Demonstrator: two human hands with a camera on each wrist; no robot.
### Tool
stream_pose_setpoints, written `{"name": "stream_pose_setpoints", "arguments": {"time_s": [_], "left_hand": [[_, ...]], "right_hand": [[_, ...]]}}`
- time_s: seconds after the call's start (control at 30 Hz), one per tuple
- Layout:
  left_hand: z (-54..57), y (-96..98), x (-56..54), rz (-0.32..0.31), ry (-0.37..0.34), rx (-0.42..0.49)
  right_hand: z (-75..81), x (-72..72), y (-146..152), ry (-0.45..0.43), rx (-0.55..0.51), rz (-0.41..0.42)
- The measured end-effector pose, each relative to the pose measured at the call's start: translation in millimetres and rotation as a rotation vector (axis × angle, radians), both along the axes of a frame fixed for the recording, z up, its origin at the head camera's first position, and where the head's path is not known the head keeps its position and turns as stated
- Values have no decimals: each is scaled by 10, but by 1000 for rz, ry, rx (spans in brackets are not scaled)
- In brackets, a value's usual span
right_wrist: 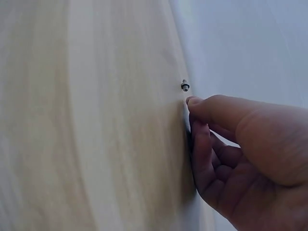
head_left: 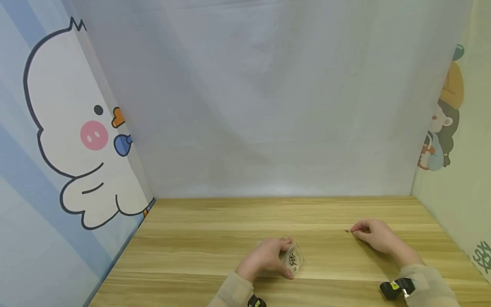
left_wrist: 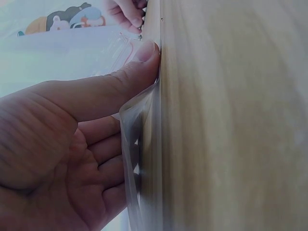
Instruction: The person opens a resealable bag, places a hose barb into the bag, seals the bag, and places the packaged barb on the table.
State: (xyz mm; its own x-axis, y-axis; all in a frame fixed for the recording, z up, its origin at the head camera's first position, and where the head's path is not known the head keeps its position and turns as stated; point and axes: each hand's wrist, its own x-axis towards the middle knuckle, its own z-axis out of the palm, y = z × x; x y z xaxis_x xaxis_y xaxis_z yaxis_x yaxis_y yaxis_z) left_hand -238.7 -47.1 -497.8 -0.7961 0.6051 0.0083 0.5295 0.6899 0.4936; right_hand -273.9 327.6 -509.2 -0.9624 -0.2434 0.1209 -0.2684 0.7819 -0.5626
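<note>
A clear plastic bag (head_left: pixel 301 255) holding several small metal fasteners (head_left: pixel 293 259) lies on the wooden table under my left hand (head_left: pixel 268 256). That hand grips the bag, thumb on the near side and fingers on the far side; in the left wrist view the thumb presses on the plastic (left_wrist: pixel 137 103). Farther right, my right hand (head_left: pixel 374 234) is low over the table, thumb and forefinger pinched together on a small dark bit, probably another fastener. Just beyond those fingertips a small metal fastener (right_wrist: pixel 185 85) with a dark ring is on the table.
The wood-grain table (head_left: pixel 199 230) reaches back to a grey-white cloth (head_left: pixel 268 106). Printed cloths with cartoon figures hang at the left (head_left: pixel 61 128) and right (head_left: pixel 452 192). A dark wrist camera (head_left: pixel 395 289) is strapped at the right sleeve.
</note>
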Motion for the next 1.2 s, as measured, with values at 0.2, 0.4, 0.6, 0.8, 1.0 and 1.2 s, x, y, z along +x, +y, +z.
{"name": "stream_pose_setpoints", "arguments": {"time_s": [0.2, 0.4, 0.6, 0.8, 1.0, 1.2], "left_hand": [[-3, 3, 1, 5, -6, 5], [-4, 0, -11, 16, -34, 14], [-4, 5, -32, 19, -34, 2], [-3, 10, -14, 18, -45, -1], [5, 10, -3, 18, -53, 11], [15, 11, -12, 3, -23, -20]], "right_hand": [[14, 51, 6, -26, -46, 19], [80, 150, -124, -140, -184, 46], [138, 214, -358, -123, -192, 73], [116, 267, -520, -116, -211, 115], [130, 349, -704, -126, -239, 163], [119, 426, -925, -89, -245, 252]]}}
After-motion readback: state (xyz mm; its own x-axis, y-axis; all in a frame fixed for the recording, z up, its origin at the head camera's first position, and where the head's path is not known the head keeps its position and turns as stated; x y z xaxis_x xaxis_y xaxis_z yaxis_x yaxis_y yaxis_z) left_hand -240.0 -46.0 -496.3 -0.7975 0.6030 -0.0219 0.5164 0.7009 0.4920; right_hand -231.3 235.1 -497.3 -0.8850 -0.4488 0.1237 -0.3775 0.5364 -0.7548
